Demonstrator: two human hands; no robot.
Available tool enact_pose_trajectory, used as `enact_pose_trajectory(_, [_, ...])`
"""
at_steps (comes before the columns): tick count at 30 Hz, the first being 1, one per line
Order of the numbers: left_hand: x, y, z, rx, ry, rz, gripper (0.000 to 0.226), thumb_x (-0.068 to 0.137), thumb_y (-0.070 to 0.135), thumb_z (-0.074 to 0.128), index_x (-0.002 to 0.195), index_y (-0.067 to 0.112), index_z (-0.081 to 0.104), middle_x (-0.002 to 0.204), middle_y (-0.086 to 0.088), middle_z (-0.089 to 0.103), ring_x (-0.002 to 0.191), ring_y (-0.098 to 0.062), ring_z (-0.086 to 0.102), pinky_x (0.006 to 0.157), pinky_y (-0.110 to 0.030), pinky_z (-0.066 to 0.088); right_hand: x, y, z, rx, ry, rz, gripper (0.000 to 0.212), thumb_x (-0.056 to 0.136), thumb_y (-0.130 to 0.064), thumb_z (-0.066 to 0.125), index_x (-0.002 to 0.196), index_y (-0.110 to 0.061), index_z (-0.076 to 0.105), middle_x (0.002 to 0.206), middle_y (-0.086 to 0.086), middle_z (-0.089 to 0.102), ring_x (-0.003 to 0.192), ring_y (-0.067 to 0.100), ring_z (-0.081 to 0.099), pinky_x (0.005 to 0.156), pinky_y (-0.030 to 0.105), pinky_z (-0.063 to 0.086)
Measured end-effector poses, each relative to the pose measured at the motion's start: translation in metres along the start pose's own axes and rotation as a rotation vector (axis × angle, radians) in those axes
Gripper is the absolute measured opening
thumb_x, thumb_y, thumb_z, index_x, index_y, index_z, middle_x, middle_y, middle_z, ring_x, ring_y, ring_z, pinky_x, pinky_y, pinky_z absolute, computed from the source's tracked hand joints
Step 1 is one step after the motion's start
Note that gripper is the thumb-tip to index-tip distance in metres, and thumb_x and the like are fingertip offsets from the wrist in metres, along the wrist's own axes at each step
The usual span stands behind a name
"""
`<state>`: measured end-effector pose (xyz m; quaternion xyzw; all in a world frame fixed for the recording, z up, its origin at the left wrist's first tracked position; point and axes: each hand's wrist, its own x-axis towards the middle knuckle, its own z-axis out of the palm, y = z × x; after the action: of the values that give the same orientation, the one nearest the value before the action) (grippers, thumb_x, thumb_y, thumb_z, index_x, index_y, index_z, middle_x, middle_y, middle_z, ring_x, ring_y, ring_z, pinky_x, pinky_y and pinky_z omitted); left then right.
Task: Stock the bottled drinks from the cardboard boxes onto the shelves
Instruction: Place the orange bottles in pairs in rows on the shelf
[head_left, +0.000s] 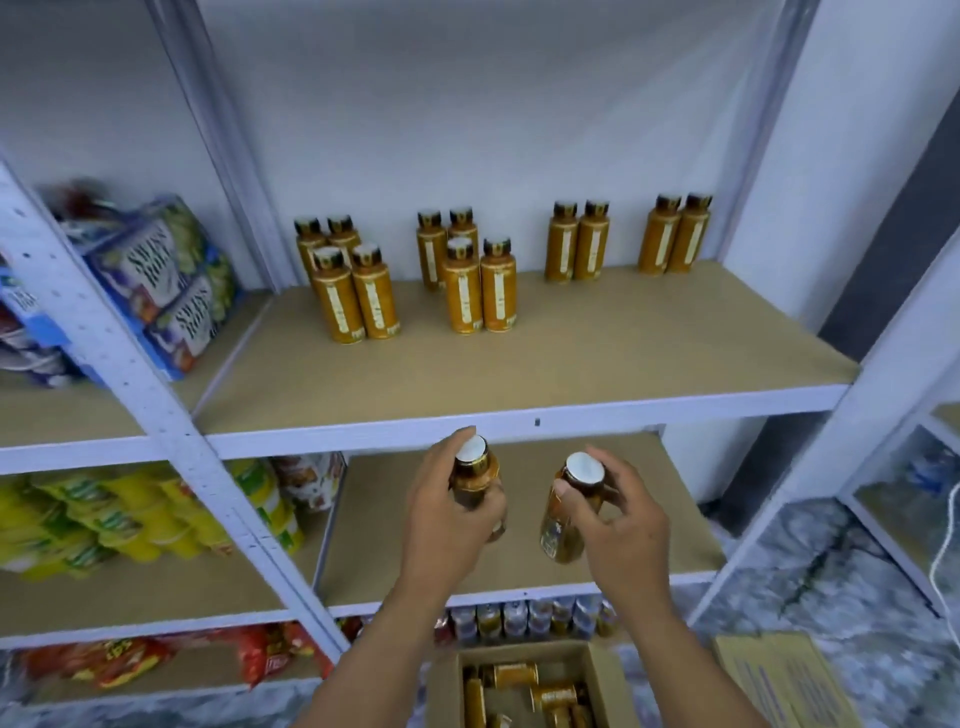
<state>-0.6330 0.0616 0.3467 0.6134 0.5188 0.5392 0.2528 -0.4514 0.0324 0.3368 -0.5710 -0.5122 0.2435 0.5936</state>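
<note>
My left hand (447, 512) grips an amber bottle (475, 478) with a white cap, held upright just below the upper shelf's front edge (519, 423). My right hand (615, 519) grips a second amber bottle (563, 512) the same way, a little lower and to the right. Several orange bottles (462, 288) stand in small groups along the back of the upper shelf board (571, 358). An open cardboard box (524, 686) with more bottles lying inside sits on the floor below my arms.
White metal uprights (135, 374) frame the shelving. Swiss roll packs (166, 291) lie on the left shelf, yellow packs (93, 519) below them, red snack bags (119, 665) lower still. A row of bottles (530, 618) fills the bottom shelf. A flat cardboard piece (779, 675) lies at right.
</note>
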Motion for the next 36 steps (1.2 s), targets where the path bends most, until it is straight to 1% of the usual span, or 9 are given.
enact_pose_trajectory(5, [0.027, 0.033, 0.015, 0.006, 0.022, 0.067, 0.064, 0.077, 0.005, 0.077, 0.128, 0.039, 0.058, 0.121, 0.026, 0.058, 0.116, 0.002, 0.056, 0.097, -0.031, 0.052, 0.036, -0.019, -0.014, 0.010, -0.040, -0.028, 0.043, 0.082, -0.030, 0.085, 0.104, -0.057, 0.060, 0.100, -0.041, 0.064, 0.096, -0.008, 0.064, 0.078, 0.004, 0.045])
enact_pose_trajectory(8, [0.044, 0.056, 0.027, 0.044, 0.058, 0.080, 0.066, 0.077, 0.007, 0.080, 0.134, 0.032, 0.058, 0.122, 0.019, 0.057, 0.116, 0.008, 0.052, 0.099, -0.028, 0.052, 0.067, -0.031, -0.028, 0.003, -0.050, -0.059, 0.040, 0.082, -0.034, 0.084, 0.106, -0.056, 0.060, 0.105, -0.033, 0.067, 0.099, 0.000, 0.066, 0.082, 0.017, 0.052])
enact_pose_trajectory(11, [0.058, 0.079, 0.037, 0.056, 0.072, 0.065, 0.067, 0.079, 0.010, 0.080, 0.136, 0.034, 0.056, 0.123, 0.019, 0.055, 0.117, 0.005, 0.052, 0.101, -0.028, 0.051, 0.096, -0.044, -0.042, -0.019, -0.071, -0.098, 0.043, 0.083, -0.035, 0.083, 0.118, -0.047, 0.062, 0.112, -0.026, 0.067, 0.102, 0.003, 0.064, 0.086, 0.027, 0.054])
enact_pose_trajectory(13, [0.067, 0.091, 0.042, 0.054, 0.086, 0.053, 0.066, 0.080, 0.010, 0.079, 0.137, 0.034, 0.056, 0.124, 0.018, 0.057, 0.117, -0.001, 0.054, 0.102, -0.032, 0.052, 0.114, -0.051, -0.048, -0.009, -0.100, -0.118, 0.043, 0.084, -0.033, 0.082, 0.123, -0.037, 0.065, 0.112, -0.025, 0.066, 0.104, -0.003, 0.062, 0.089, 0.026, 0.054])
enact_pose_trajectory(15, [0.076, 0.098, 0.045, 0.053, 0.101, 0.037, 0.066, 0.081, 0.011, 0.078, 0.138, 0.034, 0.056, 0.125, 0.016, 0.058, 0.117, -0.005, 0.056, 0.101, -0.033, 0.052, 0.131, -0.057, -0.050, -0.004, -0.118, -0.134, 0.045, 0.084, -0.033, 0.082, 0.126, -0.033, 0.066, 0.111, -0.024, 0.066, 0.104, -0.002, 0.062, 0.091, 0.027, 0.054])
enact_pose_trajectory(19, [0.097, 0.103, 0.043, 0.072, 0.107, 0.046, 0.066, 0.081, 0.012, 0.078, 0.140, 0.031, 0.056, 0.124, 0.014, 0.061, 0.115, -0.005, 0.058, 0.097, -0.026, 0.051, 0.156, -0.064, -0.042, -0.008, -0.132, -0.152, 0.047, 0.086, -0.034, 0.080, 0.130, -0.032, 0.065, 0.115, -0.019, 0.066, 0.108, 0.005, 0.062, 0.095, 0.030, 0.054])
enact_pose_trajectory(23, [0.123, 0.092, 0.039, 0.081, 0.042, 0.062, 0.065, 0.082, 0.012, 0.078, 0.140, 0.031, 0.056, 0.123, 0.016, 0.060, 0.115, -0.004, 0.059, 0.093, -0.018, 0.049, 0.173, -0.068, -0.024, -0.001, -0.110, -0.139, 0.047, 0.085, -0.036, 0.080, 0.130, -0.034, 0.066, 0.112, -0.021, 0.067, 0.107, 0.000, 0.063, 0.096, 0.030, 0.054])
enact_pose_trajectory(26, [0.144, 0.077, 0.035, 0.086, -0.014, 0.074, 0.065, 0.081, 0.014, 0.079, 0.140, 0.032, 0.057, 0.125, 0.015, 0.061, 0.116, -0.003, 0.058, 0.093, -0.015, 0.047, 0.183, -0.065, -0.008, -0.017, -0.090, -0.114, 0.047, 0.086, -0.037, 0.079, 0.130, -0.035, 0.065, 0.118, -0.017, 0.069, 0.110, 0.001, 0.063, 0.097, 0.032, 0.055])
enact_pose_trajectory(36, [0.194, 0.034, 0.026, 0.049, -0.209, 0.052, 0.066, 0.082, 0.018, 0.076, 0.142, 0.038, 0.055, 0.134, 0.015, 0.061, 0.121, -0.006, 0.058, 0.103, -0.033, 0.052, 0.203, -0.059, 0.028, -0.126, -0.016, -0.022, 0.048, 0.087, -0.036, 0.078, 0.133, -0.033, 0.063, 0.126, -0.013, 0.067, 0.118, 0.006, 0.060, 0.103, 0.034, 0.051])
